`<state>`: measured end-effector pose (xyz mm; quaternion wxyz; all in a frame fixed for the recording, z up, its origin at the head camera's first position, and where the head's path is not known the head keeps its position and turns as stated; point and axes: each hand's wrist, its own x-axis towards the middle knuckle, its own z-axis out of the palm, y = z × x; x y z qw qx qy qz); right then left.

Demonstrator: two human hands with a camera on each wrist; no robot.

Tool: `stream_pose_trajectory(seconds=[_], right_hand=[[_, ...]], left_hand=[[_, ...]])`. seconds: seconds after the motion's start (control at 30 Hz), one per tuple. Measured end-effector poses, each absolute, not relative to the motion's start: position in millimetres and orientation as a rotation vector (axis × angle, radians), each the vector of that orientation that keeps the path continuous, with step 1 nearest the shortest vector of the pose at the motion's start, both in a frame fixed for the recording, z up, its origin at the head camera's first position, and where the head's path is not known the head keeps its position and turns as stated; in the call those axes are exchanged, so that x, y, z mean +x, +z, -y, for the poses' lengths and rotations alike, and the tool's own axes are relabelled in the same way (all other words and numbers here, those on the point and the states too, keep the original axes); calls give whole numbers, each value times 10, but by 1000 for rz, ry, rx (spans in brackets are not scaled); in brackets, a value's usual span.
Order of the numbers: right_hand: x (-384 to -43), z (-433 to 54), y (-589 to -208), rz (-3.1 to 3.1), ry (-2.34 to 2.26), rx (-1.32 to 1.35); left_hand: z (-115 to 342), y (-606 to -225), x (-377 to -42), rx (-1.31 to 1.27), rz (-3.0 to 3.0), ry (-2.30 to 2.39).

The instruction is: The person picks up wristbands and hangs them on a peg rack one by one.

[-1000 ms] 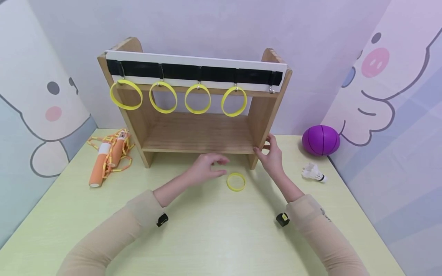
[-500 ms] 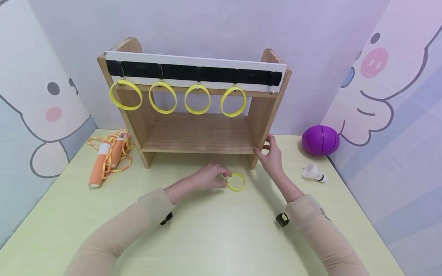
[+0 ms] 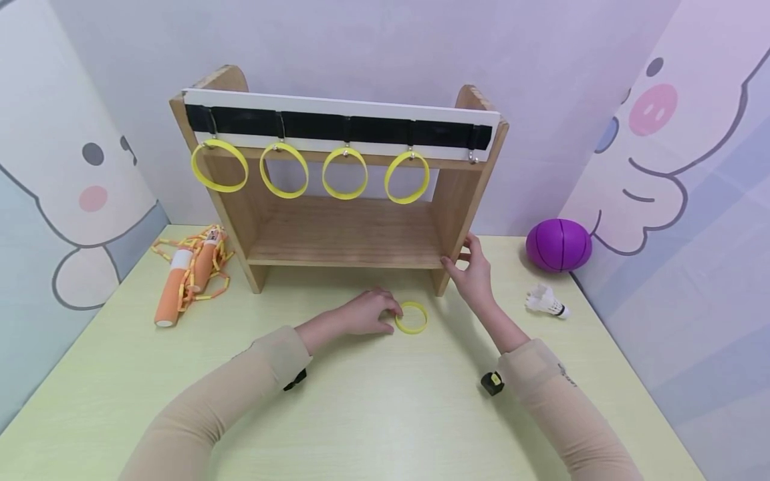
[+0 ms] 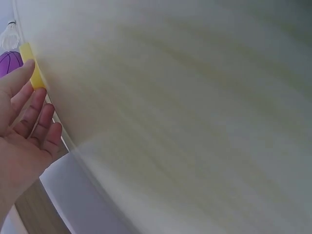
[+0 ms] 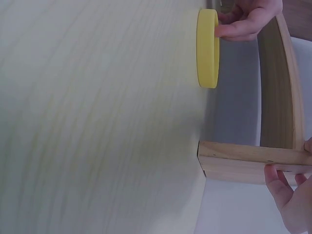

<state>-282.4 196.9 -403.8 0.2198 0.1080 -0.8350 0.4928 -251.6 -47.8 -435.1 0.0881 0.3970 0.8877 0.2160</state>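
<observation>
My left hand (image 3: 368,312) reaches in from the left over the table, fingers bent and parted. Its fingertips are right at the left edge of a loose yellow ring (image 3: 412,333), which lies flat on the table. In the left wrist view the thumb (image 4: 28,66) overlaps the ring (image 4: 28,51). My right hand (image 3: 474,272) grips the right side panel of a small wooden shelf (image 3: 343,234), thumb on the front edge and fingers round the outer side. Several yellow rings (image 3: 345,198) hang from hooks on the shelf's white board (image 3: 265,100); the rightmost hook (image 3: 473,157) bears no ring.
An orange-handled jump rope (image 3: 174,287) lies to the shelf's left. To the right are a purple ball (image 3: 559,245) and a shuttlecock (image 3: 545,300). Patterned walls (image 3: 361,40) stand behind and at both sides of the pale table (image 3: 373,414).
My left hand has come down and slightly right to the loose ring's left edge, its fingers drawing closer together. The right hand stays on the shelf, and the rings have not visibly moved.
</observation>
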Motion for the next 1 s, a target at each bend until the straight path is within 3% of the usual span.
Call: stream_pose_trajectory(seconds=[1.0], right_hand=[[-2818,-1963,-4036,2313,1349,287]], left_hand=[[529,-4183,-2409,1178,-2709,862]])
